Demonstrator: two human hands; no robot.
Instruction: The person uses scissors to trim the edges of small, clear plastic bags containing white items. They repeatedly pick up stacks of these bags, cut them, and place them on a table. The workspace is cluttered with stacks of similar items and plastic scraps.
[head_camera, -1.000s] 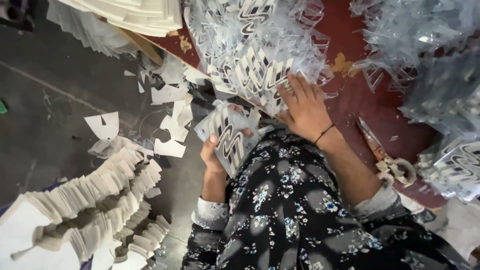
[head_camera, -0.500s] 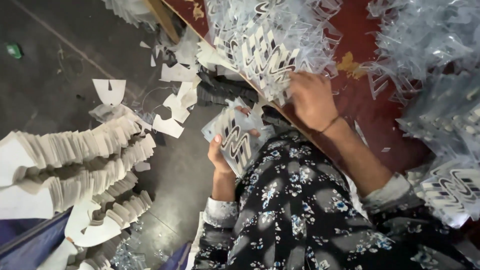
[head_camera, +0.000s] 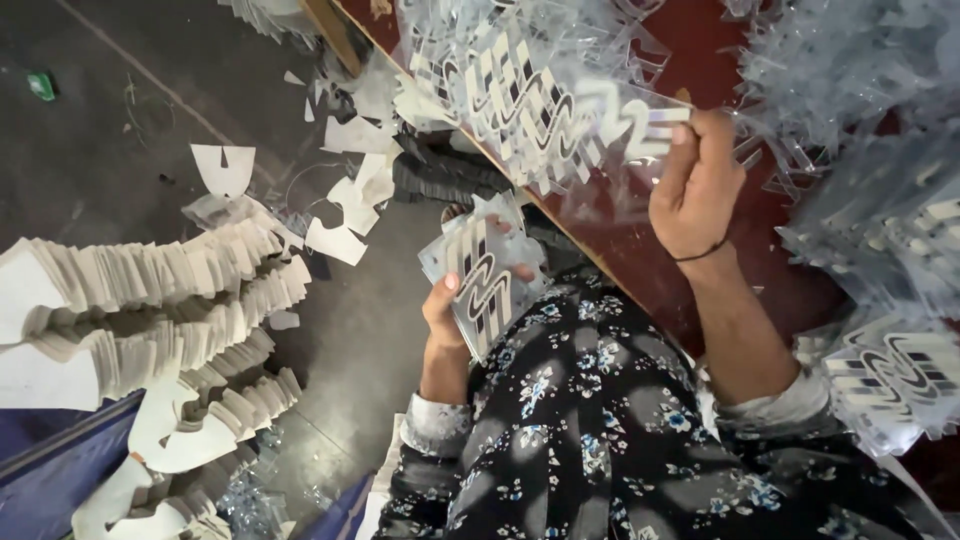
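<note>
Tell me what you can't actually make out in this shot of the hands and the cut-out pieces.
Head view only:
- Left hand: palm hidden behind its stack of patterned pieces.
- Right hand: fingertips hidden by the clear strip it grips.
- White stacks: cut off by left edge.
- Green item: too small.

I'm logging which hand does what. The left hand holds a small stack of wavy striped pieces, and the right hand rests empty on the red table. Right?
Not quite. The head view shows the right hand raised over the red table, pinching a clear film strip of wavy pieces. The left hand does hold the small stack.
</note>
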